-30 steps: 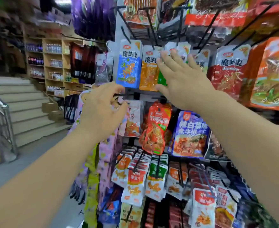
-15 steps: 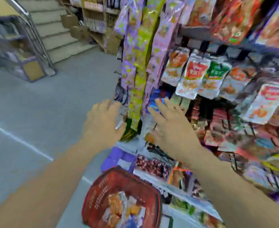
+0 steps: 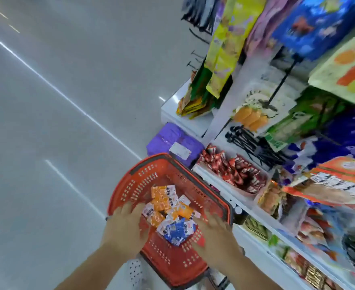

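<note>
A red plastic shopping basket (image 3: pixel 143 181) stands on the floor beside the shelving, with a dark handle folded along its rim. Several small snack packets (image 3: pixel 168 208), orange, white and blue, lie piled inside it. My left hand (image 3: pixel 124 229) is over the basket's near left side with its fingers spread, next to the packets. My right hand (image 3: pixel 214 235) is over the near right side, fingers also spread, beside a blue packet (image 3: pixel 177 231). Both hands are blurred by motion and hold nothing that I can see.
White shelves (image 3: pixel 224 185) with trays of red snack sticks (image 3: pixel 235 172) run along the right. Hanging snack bags (image 3: pixel 224 49) and black pegs (image 3: pixel 247 141) jut out above them. A purple package (image 3: pixel 172 141) lies on the floor behind the basket. Grey floor (image 3: pixel 57 122) spreads left.
The view has swung down from the hanging snack packets to the floor. Both hands dropped from the peg display to the red basket, which now fills the lower middle.
</note>
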The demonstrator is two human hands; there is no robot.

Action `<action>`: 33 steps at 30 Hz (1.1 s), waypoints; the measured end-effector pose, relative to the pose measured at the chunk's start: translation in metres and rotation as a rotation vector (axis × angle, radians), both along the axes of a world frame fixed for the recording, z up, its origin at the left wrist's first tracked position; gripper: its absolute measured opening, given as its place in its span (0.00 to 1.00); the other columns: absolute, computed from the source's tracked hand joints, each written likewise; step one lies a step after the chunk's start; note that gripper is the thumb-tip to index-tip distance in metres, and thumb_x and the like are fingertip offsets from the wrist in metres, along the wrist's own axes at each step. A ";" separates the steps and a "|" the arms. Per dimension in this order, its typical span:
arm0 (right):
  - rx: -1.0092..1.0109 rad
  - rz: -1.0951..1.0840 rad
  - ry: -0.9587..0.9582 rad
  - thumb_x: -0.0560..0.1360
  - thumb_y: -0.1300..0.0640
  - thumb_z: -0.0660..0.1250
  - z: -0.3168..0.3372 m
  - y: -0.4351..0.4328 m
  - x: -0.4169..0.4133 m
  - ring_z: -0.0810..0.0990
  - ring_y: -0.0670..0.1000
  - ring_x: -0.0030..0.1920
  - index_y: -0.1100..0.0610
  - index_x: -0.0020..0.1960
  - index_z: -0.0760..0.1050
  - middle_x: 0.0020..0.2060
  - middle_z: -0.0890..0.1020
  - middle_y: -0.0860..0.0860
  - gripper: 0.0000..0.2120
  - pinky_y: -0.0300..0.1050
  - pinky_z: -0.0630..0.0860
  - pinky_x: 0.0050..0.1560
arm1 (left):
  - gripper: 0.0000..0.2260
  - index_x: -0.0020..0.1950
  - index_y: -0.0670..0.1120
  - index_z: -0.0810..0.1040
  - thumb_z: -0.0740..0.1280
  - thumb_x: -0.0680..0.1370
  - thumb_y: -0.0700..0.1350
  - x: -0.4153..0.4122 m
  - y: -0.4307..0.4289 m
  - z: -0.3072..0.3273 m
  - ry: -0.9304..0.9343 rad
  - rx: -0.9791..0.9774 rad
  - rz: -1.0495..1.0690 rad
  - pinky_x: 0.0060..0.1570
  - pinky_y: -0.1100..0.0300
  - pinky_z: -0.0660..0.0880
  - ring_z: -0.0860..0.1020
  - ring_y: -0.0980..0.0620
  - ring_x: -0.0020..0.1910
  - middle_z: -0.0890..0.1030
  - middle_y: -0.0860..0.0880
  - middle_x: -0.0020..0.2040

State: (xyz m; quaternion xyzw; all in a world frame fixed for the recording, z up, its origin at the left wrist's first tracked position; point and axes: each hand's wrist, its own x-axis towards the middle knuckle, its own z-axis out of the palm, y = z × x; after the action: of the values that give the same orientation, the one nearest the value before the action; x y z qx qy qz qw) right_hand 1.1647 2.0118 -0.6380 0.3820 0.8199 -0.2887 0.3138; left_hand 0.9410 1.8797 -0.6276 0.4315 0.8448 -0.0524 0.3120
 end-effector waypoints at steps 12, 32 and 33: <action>-0.174 -0.206 -0.117 0.63 0.38 0.83 -0.374 0.008 -0.029 0.51 0.63 0.83 0.44 0.84 0.43 0.84 0.42 0.55 0.64 0.57 0.60 0.80 | 0.38 0.82 0.52 0.55 0.71 0.78 0.57 0.002 0.064 -0.320 -0.058 -0.427 -0.191 0.71 0.43 0.70 0.64 0.39 0.76 0.57 0.43 0.81; -0.406 -1.356 0.023 0.72 0.46 0.76 -0.530 -0.099 -0.074 0.66 0.68 0.75 0.26 0.76 0.32 0.80 0.34 0.57 0.57 0.58 0.74 0.71 | 0.51 0.83 0.47 0.48 0.75 0.71 0.62 -0.011 0.048 -0.529 -0.355 -0.640 -0.049 0.72 0.47 0.69 0.71 0.37 0.73 0.73 0.37 0.72; -0.399 -1.319 0.054 0.73 0.45 0.75 -0.530 -0.099 -0.077 0.66 0.69 0.75 0.23 0.75 0.33 0.81 0.34 0.55 0.54 0.60 0.75 0.69 | 0.54 0.82 0.50 0.52 0.74 0.64 0.65 -0.009 0.047 -0.532 -0.385 -0.568 0.002 0.70 0.45 0.72 0.72 0.36 0.71 0.73 0.36 0.72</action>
State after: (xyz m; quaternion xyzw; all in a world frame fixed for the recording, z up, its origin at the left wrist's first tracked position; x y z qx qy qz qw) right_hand 1.0882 1.9133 -1.1679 0.7287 0.3547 -0.5742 0.1163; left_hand 0.9317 1.9270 -1.1599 0.3284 0.7227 -0.2026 0.5734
